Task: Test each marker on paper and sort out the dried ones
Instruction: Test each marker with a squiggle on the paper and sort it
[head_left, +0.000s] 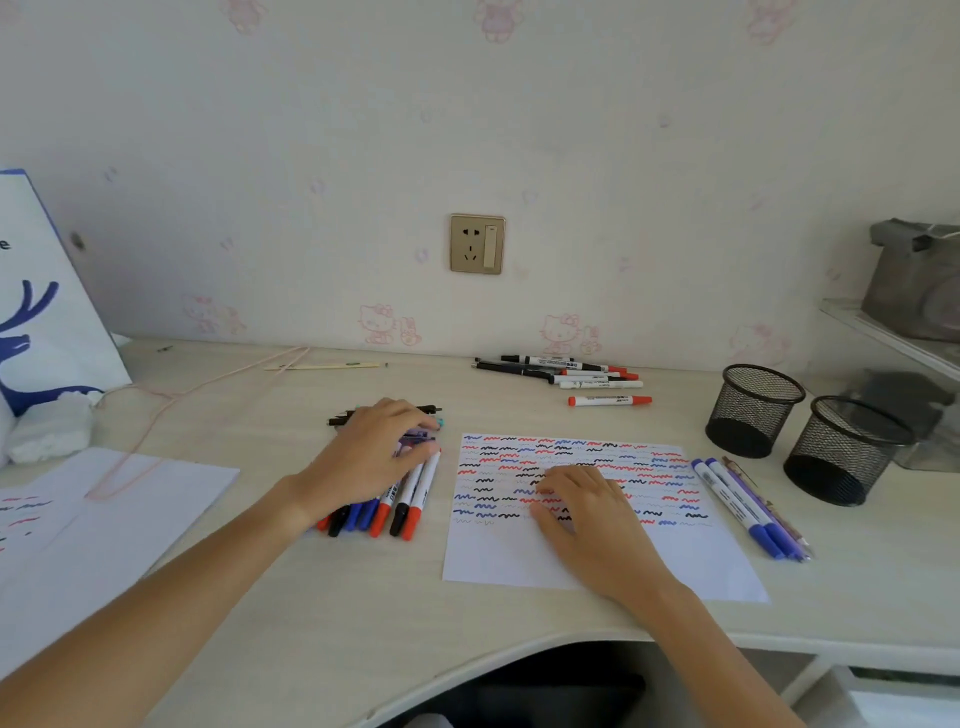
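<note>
While our right hand (589, 514) lies flat steadying the paper (597, 558), our left hand (371, 457), fingers spread, should pinch one marker from the pile (410, 506).

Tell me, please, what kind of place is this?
Probably a home study desk, perhaps in a child's room. The wall has cartoon cat wallpaper and a power socket. On the desk stand two mesh pen holders.
</note>
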